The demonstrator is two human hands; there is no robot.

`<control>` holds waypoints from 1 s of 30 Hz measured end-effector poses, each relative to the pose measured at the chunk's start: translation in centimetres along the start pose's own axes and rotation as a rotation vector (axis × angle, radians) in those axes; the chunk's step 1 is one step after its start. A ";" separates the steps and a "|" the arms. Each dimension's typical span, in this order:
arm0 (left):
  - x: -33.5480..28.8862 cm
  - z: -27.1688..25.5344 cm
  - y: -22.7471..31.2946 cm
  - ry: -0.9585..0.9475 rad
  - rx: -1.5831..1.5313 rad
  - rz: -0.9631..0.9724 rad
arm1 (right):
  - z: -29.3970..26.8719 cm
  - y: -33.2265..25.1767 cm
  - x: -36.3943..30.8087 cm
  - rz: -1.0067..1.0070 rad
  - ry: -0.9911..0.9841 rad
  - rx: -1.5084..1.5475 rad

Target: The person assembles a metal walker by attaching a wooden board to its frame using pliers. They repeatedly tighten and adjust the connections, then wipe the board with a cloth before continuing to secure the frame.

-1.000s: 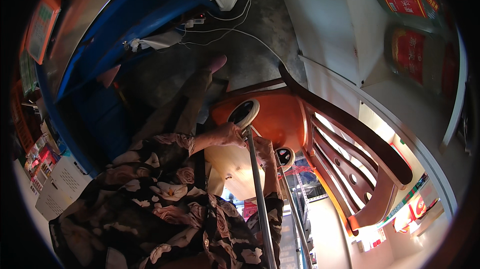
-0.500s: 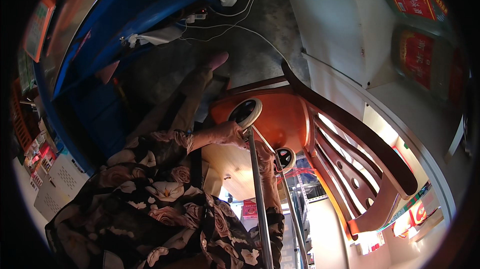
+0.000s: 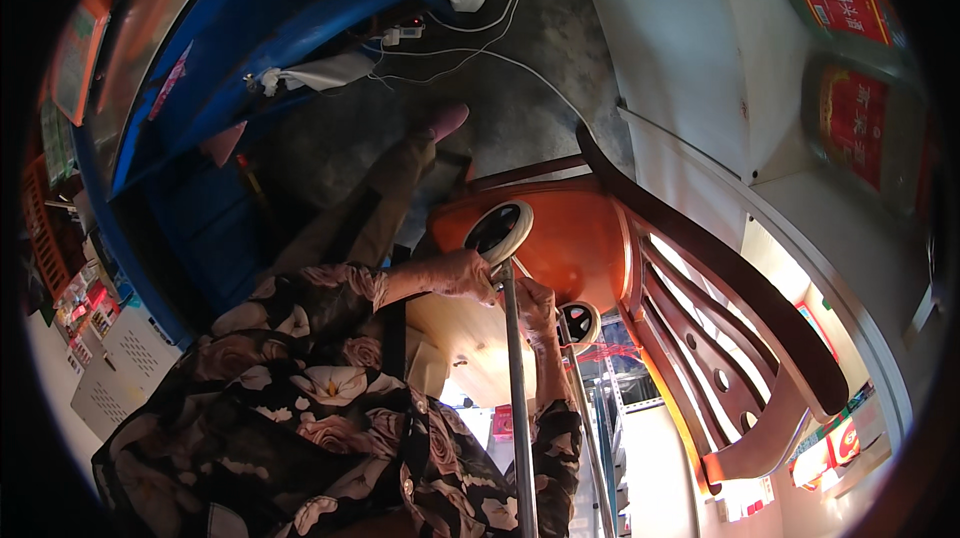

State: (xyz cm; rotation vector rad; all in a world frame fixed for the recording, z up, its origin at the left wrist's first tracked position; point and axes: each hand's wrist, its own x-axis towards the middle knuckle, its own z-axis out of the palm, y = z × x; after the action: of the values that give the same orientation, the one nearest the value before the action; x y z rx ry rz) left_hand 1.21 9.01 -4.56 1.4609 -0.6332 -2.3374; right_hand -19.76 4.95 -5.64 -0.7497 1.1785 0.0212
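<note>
In front of me is a wheeled metal frame (image 3: 519, 388), made of grey tubes, like a hand trolley's. One white-rimmed black wheel (image 3: 498, 231) is at its top end; a second wheel (image 3: 578, 325) sits lower to the right. My left hand (image 3: 466, 276) is closed at the tube end just under the upper wheel. Close beside it, my right hand (image 3: 532, 310) is closed against the same tube end, fingers bent toward my left hand. The fingertips and any small part between them are hidden.
A reddish-brown wooden chair (image 3: 570, 238) stands right behind the wheels, its slatted back to the right. Blue shelving (image 3: 200, 208) is at left. White cables (image 3: 480, 50) cross the floor. Large labelled bottles (image 3: 850, 128) stand on the white cabinet (image 3: 680, 48) at right.
My right hand has come up from behind the tube, nearer my left hand. The left hand keeps its grip by the wheel. The whole view has shifted slightly.
</note>
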 end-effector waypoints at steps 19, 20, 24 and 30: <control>0.3 0.2 -1.9 -0.052 0.046 -0.022 | -0.6 -3.3 3.2 0.677 -0.319 -0.099; 0.3 0.2 -1.9 -0.044 0.031 -0.009 | -0.5 -3.2 2.6 0.609 -0.280 -0.124; 0.3 0.3 -1.9 -0.003 -0.023 0.064 | 0.1 -2.6 0.1 0.196 -0.028 -0.049; 0.3 -0.2 -1.5 -0.065 0.072 0.017 | 0.9 -1.4 -2.1 -0.179 0.036 -0.286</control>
State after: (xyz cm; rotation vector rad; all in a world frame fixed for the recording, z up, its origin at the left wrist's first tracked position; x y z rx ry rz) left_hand 1.16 10.10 -5.67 1.4087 -0.7518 -2.3805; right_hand -19.35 5.12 -2.96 -1.1098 1.1515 0.0271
